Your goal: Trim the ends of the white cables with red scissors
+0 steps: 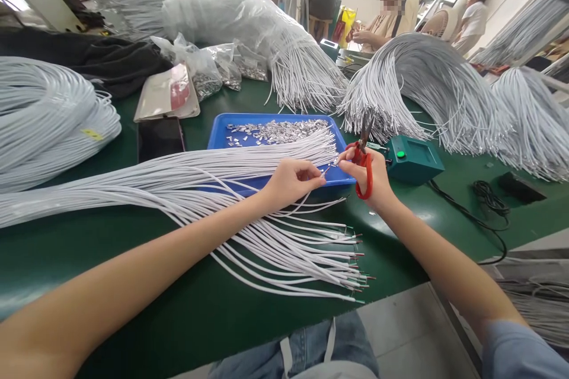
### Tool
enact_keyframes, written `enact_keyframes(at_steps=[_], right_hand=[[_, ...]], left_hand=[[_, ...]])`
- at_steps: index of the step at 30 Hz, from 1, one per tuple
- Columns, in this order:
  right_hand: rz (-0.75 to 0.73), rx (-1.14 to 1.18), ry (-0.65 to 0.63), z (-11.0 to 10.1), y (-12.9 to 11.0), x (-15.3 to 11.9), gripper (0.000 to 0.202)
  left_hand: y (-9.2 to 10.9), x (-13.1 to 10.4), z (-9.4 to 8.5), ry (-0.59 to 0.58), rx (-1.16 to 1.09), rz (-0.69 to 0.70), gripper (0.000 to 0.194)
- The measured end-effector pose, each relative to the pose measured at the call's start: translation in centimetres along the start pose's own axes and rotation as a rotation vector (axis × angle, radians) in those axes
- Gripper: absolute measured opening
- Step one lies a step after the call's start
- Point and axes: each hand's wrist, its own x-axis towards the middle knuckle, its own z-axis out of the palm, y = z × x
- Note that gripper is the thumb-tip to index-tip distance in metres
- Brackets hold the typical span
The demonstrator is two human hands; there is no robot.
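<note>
My left hand [297, 183] pinches one white cable close to its stripped end, where a thin reddish wire sticks out. Facing it, my right hand [372, 174] has red-handled scissors [367, 176] hooked in it, blades pointing up and away. Its thumb and forefinger are pinched near the cable end; any small piece between them is too small to make out. Under both hands lies a blue tray [217, 131] with many small silvery metal pieces [284, 130]. One bunch of white cables [213, 161] crosses the tray; other cables [293, 254] fan out nearer me, showing red and green wire ends.
A green box [415, 160] with a lit button stands right of the tray, its black cord [478, 222] trailing beside it. Large cable bundles [302, 65] line the back. At left are a cable coil [48, 124], a phone [160, 139] and a notebook [162, 95]. A co-worker [395, 12] sits opposite.
</note>
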Motion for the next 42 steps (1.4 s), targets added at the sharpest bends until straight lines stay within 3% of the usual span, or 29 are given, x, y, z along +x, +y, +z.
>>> enact_keyframes(at_steps=[4,9,13,20,23,29,33,42], right_hand=[[0.053,-0.141,0.111,-0.9,1.8,1.5,0.015],[0.104,-0.245,0.164,-1.9,3.2,2.9,0.014],[0.087,-0.219,0.201,-2.1,3.5,3.0,0.019],[0.050,-0.155,0.213,-1.7,3.6,2.8,0.023],[0.041,-0.145,0.207,-1.5,3.4,2.6,0.022],[0.031,-0.118,0.233,-1.3,3.3,2.4,0.022],[0.031,-0.103,0.241,-1.3,3.2,2.4,0.022],[0.019,-0.071,0.230,-1.0,3.3,2.3,0.023]], left_hand=[[-0.3,-0.5,0.1,-0.090,0.142,0.119,0.011],[0.1,-1.3,0.4,-0.376,0.558,0.312,0.019],[1.8,-1.8,0.6,-0.554,0.788,0.283,0.024],[5.3,-3.3,0.7,-0.886,0.819,0.270,0.022],[5.8,-2.9,0.1,-0.868,0.879,0.232,0.021],[5.2,-0.4,-2.9,-0.608,1.172,-0.046,0.026],[4.7,0.5,-4.5,-0.600,1.229,-0.190,0.029],[3.9,1.3,-5.5,-0.610,1.263,-0.159,0.034]])
